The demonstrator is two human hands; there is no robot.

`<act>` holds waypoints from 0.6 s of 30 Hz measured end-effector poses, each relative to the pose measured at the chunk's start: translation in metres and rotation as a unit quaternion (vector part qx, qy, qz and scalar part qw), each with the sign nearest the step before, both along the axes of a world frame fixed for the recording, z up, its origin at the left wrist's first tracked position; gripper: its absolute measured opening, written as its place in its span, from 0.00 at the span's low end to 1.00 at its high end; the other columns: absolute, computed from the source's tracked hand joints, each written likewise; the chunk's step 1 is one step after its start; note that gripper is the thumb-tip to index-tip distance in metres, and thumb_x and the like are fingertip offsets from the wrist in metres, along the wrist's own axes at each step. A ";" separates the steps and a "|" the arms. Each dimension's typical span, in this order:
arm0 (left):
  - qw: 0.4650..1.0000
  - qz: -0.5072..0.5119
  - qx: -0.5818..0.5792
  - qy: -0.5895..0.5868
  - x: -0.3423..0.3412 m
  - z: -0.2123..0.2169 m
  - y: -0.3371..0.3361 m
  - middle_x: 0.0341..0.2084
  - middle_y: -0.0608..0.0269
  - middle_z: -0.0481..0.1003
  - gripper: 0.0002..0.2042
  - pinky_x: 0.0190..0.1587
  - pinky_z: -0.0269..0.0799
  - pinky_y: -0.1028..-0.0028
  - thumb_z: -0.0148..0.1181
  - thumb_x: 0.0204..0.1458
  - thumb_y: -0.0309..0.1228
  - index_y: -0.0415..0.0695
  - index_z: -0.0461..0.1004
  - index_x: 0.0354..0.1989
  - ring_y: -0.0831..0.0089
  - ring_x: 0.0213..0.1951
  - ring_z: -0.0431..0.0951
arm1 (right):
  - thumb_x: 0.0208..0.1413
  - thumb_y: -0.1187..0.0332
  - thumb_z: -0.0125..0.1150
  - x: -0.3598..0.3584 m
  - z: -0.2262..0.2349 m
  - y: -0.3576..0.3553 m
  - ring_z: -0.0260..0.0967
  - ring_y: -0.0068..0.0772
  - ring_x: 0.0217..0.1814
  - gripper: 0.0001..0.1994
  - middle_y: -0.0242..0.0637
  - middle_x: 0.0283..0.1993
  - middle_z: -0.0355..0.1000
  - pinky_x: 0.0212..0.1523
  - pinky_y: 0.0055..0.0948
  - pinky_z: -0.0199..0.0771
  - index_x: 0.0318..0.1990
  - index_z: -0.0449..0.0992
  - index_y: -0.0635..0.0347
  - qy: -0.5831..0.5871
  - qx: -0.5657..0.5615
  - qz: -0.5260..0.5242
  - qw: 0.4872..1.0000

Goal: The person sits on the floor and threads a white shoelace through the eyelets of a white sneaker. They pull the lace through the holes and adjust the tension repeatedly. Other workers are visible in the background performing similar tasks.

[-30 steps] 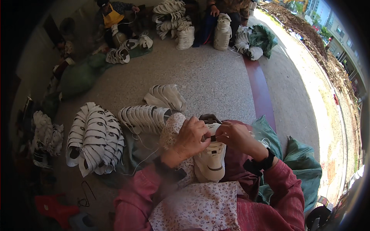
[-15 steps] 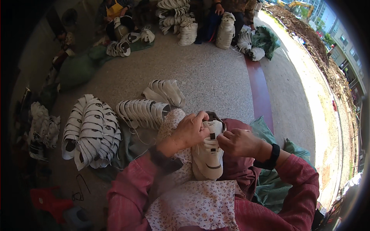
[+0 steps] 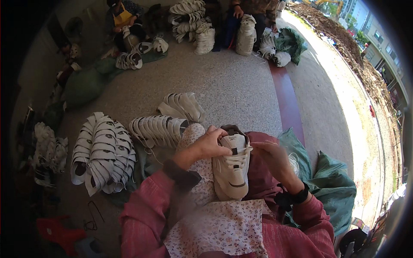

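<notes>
A cream-white sneaker (image 3: 231,180) rests upright on my lap, toe toward me, with its dark-lined collar at the far end. My left hand (image 3: 206,145) grips its left side near the collar, the thumb lying over the tongue. White lace crosses the lower part of the shoe's front. On the right side of the shoe, my right hand (image 3: 275,160) pinches the white shoelace (image 3: 248,149) close to the upper eyelets. Its fingers are somewhat blurred.
Stacks of nested white shoe uppers (image 3: 105,150) stand on the floor to my left, with further rows (image 3: 157,130) beyond my knee. Green sacks (image 3: 331,185) lie at my right. A red stool (image 3: 60,232) is at lower left. Other people (image 3: 124,19) sit among shoes at the back.
My right hand has shifted from over the shoe's front out to its right side, its fingers now straighter. My left thumb now lies flatter on the tongue. The view has tilted slightly.
</notes>
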State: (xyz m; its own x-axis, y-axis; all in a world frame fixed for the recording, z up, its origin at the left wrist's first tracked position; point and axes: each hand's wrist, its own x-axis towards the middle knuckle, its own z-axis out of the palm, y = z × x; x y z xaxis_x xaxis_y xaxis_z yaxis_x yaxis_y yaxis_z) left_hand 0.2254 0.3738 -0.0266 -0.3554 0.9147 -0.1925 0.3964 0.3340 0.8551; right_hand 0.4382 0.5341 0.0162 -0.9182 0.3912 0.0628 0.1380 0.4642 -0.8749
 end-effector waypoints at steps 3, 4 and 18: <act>1.000 -0.004 0.024 -0.010 -0.003 -0.005 -0.002 0.48 0.54 0.65 0.38 0.53 0.71 0.70 0.75 0.39 0.38 0.36 0.66 0.58 0.66 0.50 0.70 | 0.54 0.77 0.62 -0.002 -0.004 -0.017 0.78 0.35 0.39 0.13 0.39 0.38 0.78 0.36 0.31 0.75 0.48 0.79 0.63 -0.054 -0.053 -0.018 0.997; 0.999 -0.005 0.032 -0.013 -0.004 -0.005 -0.001 0.49 0.54 0.65 0.37 0.53 0.71 0.70 0.75 0.38 0.38 0.36 0.66 0.57 0.65 0.50 0.70 | 0.54 0.77 0.62 -0.003 -0.005 -0.019 0.77 0.37 0.38 0.14 0.39 0.38 0.78 0.36 0.32 0.75 0.48 0.78 0.63 -0.059 -0.043 -0.021 0.997; 0.977 -0.023 0.085 -0.194 0.005 -0.006 0.004 0.50 0.63 0.71 0.32 0.59 0.67 0.72 0.71 0.42 0.22 0.38 0.64 0.58 0.74 0.54 0.71 | 0.55 0.71 0.62 -0.011 -0.040 -0.027 0.72 0.42 0.37 0.03 0.36 0.35 0.69 0.36 0.37 0.73 0.36 0.77 0.55 0.111 0.205 -0.047 0.971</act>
